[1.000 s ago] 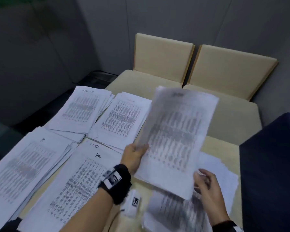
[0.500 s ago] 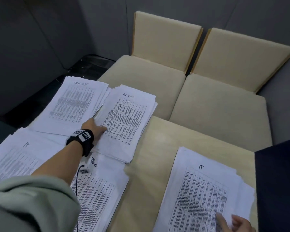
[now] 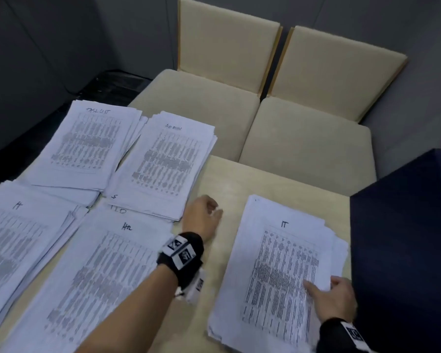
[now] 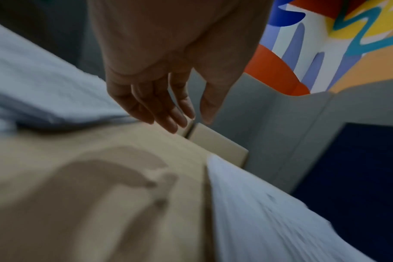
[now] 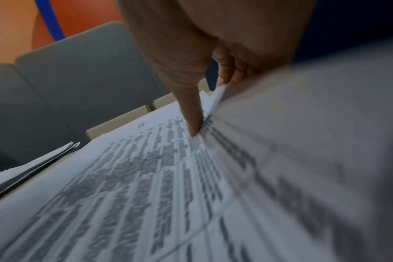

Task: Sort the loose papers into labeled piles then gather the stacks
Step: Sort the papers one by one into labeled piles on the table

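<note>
A: IT pile, lower right of frame, on the table. Right hand pinches its right edge, thumb on top of the sheet, fingers curled under a lifted corner.

B: Left hand?

A: Holds nothing, fingers relaxed, over bare wood between the IT pile and the Admin pile.

B: How to do it well?

A: My read: peel one sheet only, thumb sliding it off, left hand pinning the pile's left edge so the rest don't fan.

B: Room?

A: Clear strip of wood mid-frame. IT pile's near edge seems to sit at the table's lip, its right edge near the dark panel. HR pile and other piles crowd the left; carry sheets over them, not across.
</note>
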The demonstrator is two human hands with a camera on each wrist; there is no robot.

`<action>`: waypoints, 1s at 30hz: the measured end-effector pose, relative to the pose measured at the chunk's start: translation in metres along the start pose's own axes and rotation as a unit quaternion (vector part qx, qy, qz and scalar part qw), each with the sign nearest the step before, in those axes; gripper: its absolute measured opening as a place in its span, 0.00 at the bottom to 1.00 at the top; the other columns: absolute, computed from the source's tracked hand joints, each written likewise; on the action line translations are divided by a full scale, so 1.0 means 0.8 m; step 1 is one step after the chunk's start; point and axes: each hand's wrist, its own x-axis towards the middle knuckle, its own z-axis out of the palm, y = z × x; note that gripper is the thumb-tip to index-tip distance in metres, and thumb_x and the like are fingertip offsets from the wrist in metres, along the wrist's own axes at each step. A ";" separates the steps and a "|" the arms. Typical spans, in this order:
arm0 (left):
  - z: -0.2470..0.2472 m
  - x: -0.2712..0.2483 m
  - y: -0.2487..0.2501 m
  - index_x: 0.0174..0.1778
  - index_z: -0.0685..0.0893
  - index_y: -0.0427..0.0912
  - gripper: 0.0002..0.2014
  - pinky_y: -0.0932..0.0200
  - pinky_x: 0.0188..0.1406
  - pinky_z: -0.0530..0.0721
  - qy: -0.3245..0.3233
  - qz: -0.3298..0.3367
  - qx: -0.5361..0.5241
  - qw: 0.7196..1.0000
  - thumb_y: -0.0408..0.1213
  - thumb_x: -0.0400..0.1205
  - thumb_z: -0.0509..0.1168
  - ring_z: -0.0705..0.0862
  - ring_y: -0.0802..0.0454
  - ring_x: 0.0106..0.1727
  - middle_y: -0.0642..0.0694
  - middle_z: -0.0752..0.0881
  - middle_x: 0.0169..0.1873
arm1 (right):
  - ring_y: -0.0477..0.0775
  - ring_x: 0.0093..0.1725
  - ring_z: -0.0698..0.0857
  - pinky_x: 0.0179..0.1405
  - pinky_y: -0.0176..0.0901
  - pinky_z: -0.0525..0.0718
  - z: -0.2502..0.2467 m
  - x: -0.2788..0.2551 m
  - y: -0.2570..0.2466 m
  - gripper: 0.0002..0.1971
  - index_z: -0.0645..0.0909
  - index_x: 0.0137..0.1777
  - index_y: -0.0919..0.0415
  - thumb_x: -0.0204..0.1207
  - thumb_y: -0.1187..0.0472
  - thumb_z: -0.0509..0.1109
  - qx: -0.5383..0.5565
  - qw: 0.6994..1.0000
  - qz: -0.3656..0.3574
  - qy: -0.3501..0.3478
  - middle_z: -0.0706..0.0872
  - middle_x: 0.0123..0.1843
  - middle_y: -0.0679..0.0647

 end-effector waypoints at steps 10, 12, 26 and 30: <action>0.088 -0.101 -0.002 0.58 0.78 0.44 0.19 0.55 0.48 0.80 -0.071 -0.043 0.189 0.978 0.52 0.78 0.70 0.81 0.47 0.52 0.47 0.79 0.55 | 0.62 0.42 0.81 0.45 0.44 0.72 -0.049 -0.025 0.022 0.06 0.77 0.41 0.65 0.71 0.73 0.71 0.131 0.989 -0.066 0.035 0.84 0.39 0.54; 0.095 -0.109 -0.005 0.58 0.80 0.45 0.20 0.52 0.53 0.82 -0.067 -0.030 0.221 0.972 0.54 0.77 0.70 0.81 0.47 0.54 0.47 0.77 0.57 | 0.60 0.42 0.81 0.45 0.44 0.74 -0.049 -0.032 0.034 0.12 0.77 0.50 0.61 0.70 0.75 0.70 0.175 0.983 -0.055 0.028 0.83 0.41 0.54; 0.076 -0.118 -0.046 0.34 0.78 0.44 0.14 0.58 0.29 0.76 0.018 -0.081 0.121 0.989 0.45 0.74 0.76 0.78 0.48 0.29 0.49 0.82 0.27 | 0.58 0.46 0.89 0.52 0.56 0.86 -0.049 -0.022 0.056 0.10 0.86 0.39 0.59 0.74 0.75 0.72 0.301 0.946 -0.056 -0.110 0.91 0.42 0.54; 0.058 -0.119 -0.041 0.33 0.80 0.47 0.10 0.58 0.31 0.77 0.057 0.025 0.089 0.994 0.39 0.79 0.72 0.82 0.50 0.32 0.52 0.84 0.28 | 0.49 0.45 0.89 0.46 0.33 0.84 -0.056 -0.024 0.040 0.09 0.88 0.44 0.65 0.74 0.78 0.72 0.354 0.918 -0.088 -0.158 0.91 0.44 0.55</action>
